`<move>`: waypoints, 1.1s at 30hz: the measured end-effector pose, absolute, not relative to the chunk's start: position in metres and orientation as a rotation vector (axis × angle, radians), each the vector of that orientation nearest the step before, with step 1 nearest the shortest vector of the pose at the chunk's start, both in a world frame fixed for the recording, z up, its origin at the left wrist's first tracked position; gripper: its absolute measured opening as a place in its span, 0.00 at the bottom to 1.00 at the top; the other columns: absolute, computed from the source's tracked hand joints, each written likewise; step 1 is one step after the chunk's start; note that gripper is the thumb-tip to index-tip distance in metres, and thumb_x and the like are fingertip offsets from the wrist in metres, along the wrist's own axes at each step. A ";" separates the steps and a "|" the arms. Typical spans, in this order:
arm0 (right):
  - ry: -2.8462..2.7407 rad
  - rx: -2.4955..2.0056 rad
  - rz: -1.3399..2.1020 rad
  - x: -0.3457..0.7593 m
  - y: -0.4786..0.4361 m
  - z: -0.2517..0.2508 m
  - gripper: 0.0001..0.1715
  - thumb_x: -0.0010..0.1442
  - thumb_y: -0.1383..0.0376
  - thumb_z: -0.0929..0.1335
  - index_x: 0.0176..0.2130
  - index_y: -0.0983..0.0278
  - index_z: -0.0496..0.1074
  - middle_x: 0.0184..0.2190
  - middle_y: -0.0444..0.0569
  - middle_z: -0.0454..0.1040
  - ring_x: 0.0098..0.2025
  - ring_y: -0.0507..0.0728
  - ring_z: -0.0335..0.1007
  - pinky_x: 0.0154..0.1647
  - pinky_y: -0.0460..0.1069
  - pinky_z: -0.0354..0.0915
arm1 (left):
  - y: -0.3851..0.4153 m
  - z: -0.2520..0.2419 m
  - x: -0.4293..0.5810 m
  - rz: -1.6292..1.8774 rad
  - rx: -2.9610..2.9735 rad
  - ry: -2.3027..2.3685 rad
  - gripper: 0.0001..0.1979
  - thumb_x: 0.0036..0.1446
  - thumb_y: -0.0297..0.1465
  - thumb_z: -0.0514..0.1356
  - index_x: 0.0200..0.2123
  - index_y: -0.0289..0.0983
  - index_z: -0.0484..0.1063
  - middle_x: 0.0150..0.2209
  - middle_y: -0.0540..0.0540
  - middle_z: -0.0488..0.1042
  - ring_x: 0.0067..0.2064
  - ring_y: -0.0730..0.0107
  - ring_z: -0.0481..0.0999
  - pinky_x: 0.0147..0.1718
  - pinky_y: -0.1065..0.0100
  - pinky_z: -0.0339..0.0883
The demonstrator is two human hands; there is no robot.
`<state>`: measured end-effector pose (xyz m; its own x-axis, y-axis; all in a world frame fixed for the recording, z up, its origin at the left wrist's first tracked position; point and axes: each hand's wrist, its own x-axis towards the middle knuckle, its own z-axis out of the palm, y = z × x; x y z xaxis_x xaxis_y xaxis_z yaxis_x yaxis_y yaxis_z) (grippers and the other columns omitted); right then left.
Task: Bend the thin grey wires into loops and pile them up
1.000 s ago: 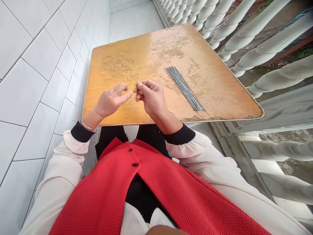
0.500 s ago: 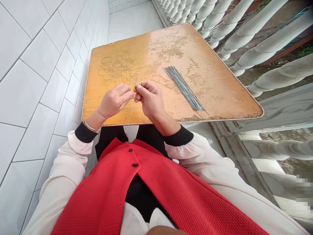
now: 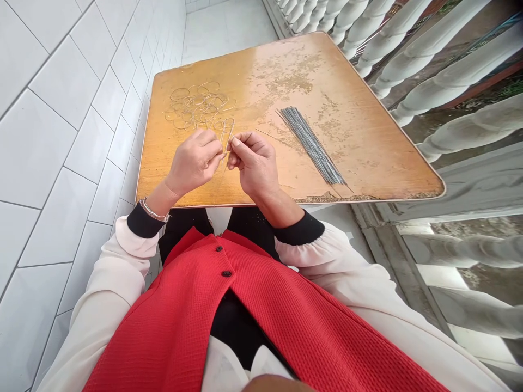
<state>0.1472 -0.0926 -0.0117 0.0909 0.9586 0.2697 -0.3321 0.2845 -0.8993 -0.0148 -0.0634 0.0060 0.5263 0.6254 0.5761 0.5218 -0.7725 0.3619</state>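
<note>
My left hand point(image 3: 196, 158) is closed, its thumb and fingers pinched together over the near edge of the table. Facing it, my right hand point(image 3: 256, 163) pinches with thumb and forefinger. Between the fingertips runs a thin wire point(image 3: 230, 121), bent into a narrow hook above them; its lower end is too fine to follow. Just beyond my left hand lies a tangle of curled wire loops point(image 3: 196, 103). To the right of my right hand rests a bundle of straight grey wires point(image 3: 312, 144), lying at a slant.
The worn wooden table point(image 3: 368, 147) has a chipped front edge. A single loose wire lies between my right hand and the bundle. White wall tiles point(image 3: 47, 158) rise at the left; a white balustrade point(image 3: 429, 92) runs along the right.
The fingertips of my two hands have moved slightly apart, both still pinched at the wire. The view has shifted a little; the loops and the bundle lie as before.
</note>
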 end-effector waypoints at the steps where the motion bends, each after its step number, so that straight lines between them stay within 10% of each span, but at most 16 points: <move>1: -1.044 -0.779 1.120 0.147 -0.093 -0.011 0.24 0.57 0.46 0.76 0.30 0.61 0.68 0.26 0.39 0.68 0.22 0.45 0.61 0.24 0.44 0.64 | -0.064 0.007 -0.014 1.075 2.626 0.988 0.12 0.68 0.39 0.56 0.33 0.42 0.72 0.38 0.44 0.74 0.46 0.61 0.75 0.47 0.56 0.71; 20: -1.050 -0.849 1.174 0.152 -0.094 -0.004 0.21 0.60 0.50 0.75 0.30 0.61 0.69 0.26 0.40 0.68 0.21 0.45 0.60 0.21 0.43 0.61 | -0.075 0.015 -0.013 1.232 2.623 0.924 0.03 0.64 0.36 0.61 0.40 0.46 0.75 0.43 0.45 0.78 0.45 0.62 0.77 0.45 0.57 0.74; 26: -1.016 -0.822 1.205 0.153 -0.095 -0.005 0.20 0.60 0.51 0.76 0.30 0.61 0.69 0.28 0.40 0.69 0.21 0.45 0.59 0.21 0.42 0.61 | -0.083 -0.003 -0.022 1.392 2.339 1.148 0.18 0.64 0.46 0.62 0.54 0.46 0.73 0.53 0.44 0.74 0.42 0.72 0.78 0.33 0.72 0.69; 33: -1.046 -0.792 1.220 0.152 -0.094 -0.013 0.18 0.61 0.53 0.75 0.32 0.61 0.68 0.27 0.39 0.68 0.22 0.45 0.60 0.23 0.43 0.61 | -0.095 -0.019 -0.008 1.392 2.289 1.200 0.12 0.66 0.44 0.59 0.42 0.45 0.78 0.46 0.46 0.75 0.41 0.72 0.77 0.36 0.70 0.72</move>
<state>0.1518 -0.0943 -0.0130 0.0198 0.9791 0.2026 -0.3498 0.1966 -0.9160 -0.0075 -0.0948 -0.0190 0.2239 0.7279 0.6481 0.5338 -0.6480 0.5433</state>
